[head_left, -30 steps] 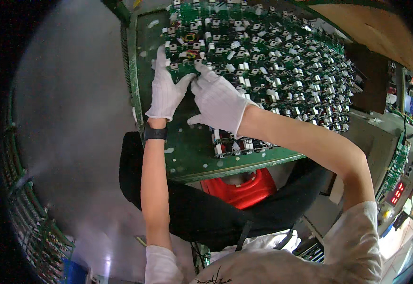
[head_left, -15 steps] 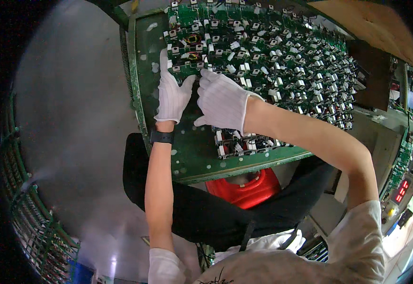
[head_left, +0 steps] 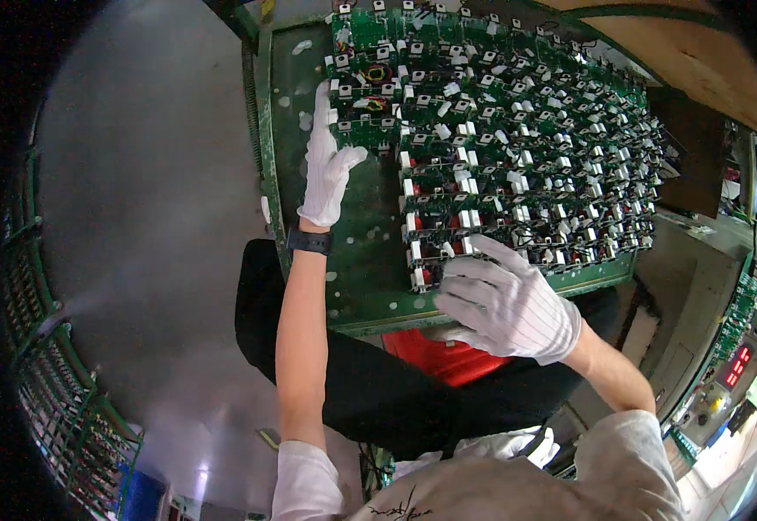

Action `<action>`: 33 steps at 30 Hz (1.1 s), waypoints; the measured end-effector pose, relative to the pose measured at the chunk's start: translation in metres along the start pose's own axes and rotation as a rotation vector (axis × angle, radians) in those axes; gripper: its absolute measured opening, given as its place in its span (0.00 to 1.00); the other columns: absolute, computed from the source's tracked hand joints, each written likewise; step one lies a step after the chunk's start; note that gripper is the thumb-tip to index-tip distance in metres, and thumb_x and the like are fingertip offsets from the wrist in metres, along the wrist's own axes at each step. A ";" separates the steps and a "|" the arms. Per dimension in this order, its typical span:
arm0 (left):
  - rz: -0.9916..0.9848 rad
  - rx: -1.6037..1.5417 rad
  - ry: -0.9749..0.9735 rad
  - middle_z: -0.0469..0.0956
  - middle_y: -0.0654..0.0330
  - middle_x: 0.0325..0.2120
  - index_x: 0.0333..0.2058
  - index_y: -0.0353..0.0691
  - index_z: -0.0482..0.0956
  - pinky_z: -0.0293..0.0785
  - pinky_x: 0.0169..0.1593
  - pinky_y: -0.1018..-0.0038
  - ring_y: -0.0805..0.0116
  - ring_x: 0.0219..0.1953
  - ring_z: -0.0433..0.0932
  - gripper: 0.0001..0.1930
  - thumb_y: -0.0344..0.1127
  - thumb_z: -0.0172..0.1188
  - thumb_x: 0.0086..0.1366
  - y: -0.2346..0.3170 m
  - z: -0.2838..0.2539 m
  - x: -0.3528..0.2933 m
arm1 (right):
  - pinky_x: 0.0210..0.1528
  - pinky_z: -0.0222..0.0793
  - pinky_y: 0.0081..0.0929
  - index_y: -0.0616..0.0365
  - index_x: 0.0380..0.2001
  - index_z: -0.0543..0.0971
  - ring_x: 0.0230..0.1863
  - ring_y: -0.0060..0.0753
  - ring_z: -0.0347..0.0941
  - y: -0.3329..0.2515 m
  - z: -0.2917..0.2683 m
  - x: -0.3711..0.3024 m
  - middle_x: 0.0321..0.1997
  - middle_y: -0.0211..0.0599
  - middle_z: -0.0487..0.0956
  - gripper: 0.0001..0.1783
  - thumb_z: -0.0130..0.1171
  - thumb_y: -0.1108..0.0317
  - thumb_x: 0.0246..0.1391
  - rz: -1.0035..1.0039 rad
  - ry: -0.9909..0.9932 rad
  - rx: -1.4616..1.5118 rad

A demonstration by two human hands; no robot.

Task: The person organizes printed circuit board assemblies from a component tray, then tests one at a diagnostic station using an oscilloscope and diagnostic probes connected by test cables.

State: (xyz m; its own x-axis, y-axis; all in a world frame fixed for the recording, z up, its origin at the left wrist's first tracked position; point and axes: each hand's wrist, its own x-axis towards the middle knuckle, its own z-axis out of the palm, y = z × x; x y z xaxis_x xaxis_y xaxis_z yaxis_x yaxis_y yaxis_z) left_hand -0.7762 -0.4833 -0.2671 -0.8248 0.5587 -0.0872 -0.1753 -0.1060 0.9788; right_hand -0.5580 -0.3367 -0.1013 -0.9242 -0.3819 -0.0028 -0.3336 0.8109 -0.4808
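A dense array of green circuit boards [head_left: 435,161] with white blocks and metal-tabbed parts covers much of a green worktable [head_left: 363,234]. My left hand [head_left: 326,178], in a white glove, lies along the left edge of the leftmost boards [head_left: 365,135]. Its fingers are stretched away from me, and the thumb stands apart near the closest board's front edge. My right hand [head_left: 509,304], gloved too, hovers around the table's front edge with fingers apart and nothing visible in them. Part of the array's near rows sits just beyond its fingertips.
A red stool [head_left: 422,352] shows beneath the table's front edge. On the right stand a grey cabinet [head_left: 691,260] and a device with a red lit display [head_left: 737,366]. Green racks holding boards [head_left: 66,382] line the far left, across a grey floor [head_left: 153,217].
My right hand has left the leftmost boards and come toward me and rightward, its fingers spreading. My left hand stays beside the boards. The whole view has shifted slightly.
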 end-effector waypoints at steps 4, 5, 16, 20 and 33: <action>0.062 0.235 -0.023 0.53 0.56 0.75 0.77 0.44 0.46 0.55 0.72 0.67 0.62 0.75 0.53 0.51 0.32 0.56 0.53 0.004 -0.003 0.003 | 0.71 0.64 0.52 0.52 0.43 0.83 0.57 0.38 0.77 -0.006 0.004 -0.024 0.45 0.31 0.83 0.20 0.70 0.52 0.51 0.116 0.045 0.005; 0.049 0.327 -0.021 0.52 0.55 0.76 0.77 0.43 0.47 0.50 0.75 0.66 0.60 0.76 0.51 0.51 0.31 0.56 0.53 0.006 -0.002 0.004 | 0.70 0.65 0.53 0.52 0.44 0.82 0.56 0.38 0.77 -0.007 0.006 -0.029 0.46 0.32 0.82 0.21 0.71 0.53 0.51 0.128 0.049 -0.002; 0.059 -0.158 0.070 0.54 0.54 0.76 0.75 0.34 0.51 0.40 0.78 0.67 0.63 0.77 0.51 0.34 0.35 0.44 0.72 -0.015 -0.003 0.028 | 0.59 0.75 0.42 0.51 0.44 0.84 0.50 0.35 0.79 -0.034 0.034 -0.082 0.45 0.32 0.82 0.14 0.67 0.58 0.57 0.325 0.055 0.154; 0.054 -0.193 0.082 0.55 0.56 0.75 0.75 0.36 0.52 0.39 0.78 0.68 0.64 0.77 0.50 0.32 0.40 0.40 0.76 -0.018 -0.002 0.035 | 0.49 0.77 0.39 0.50 0.43 0.84 0.47 0.39 0.82 -0.055 0.075 -0.090 0.42 0.35 0.84 0.13 0.65 0.57 0.59 0.351 0.090 0.328; 0.076 -0.080 0.417 0.54 0.54 0.75 0.74 0.32 0.53 0.39 0.79 0.66 0.63 0.77 0.51 0.31 0.47 0.31 0.83 -0.013 0.007 -0.047 | 0.44 0.76 0.43 0.58 0.40 0.85 0.39 0.51 0.81 -0.058 0.142 -0.119 0.37 0.45 0.85 0.13 0.55 0.62 0.68 0.710 0.097 0.616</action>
State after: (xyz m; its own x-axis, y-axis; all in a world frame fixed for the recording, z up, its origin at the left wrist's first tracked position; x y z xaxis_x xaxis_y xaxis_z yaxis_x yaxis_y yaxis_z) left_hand -0.7311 -0.5027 -0.2740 -0.9808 0.1681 -0.0993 -0.1334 -0.2061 0.9694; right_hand -0.4019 -0.4008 -0.1979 -0.8942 0.1721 -0.4132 0.4443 0.4523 -0.7733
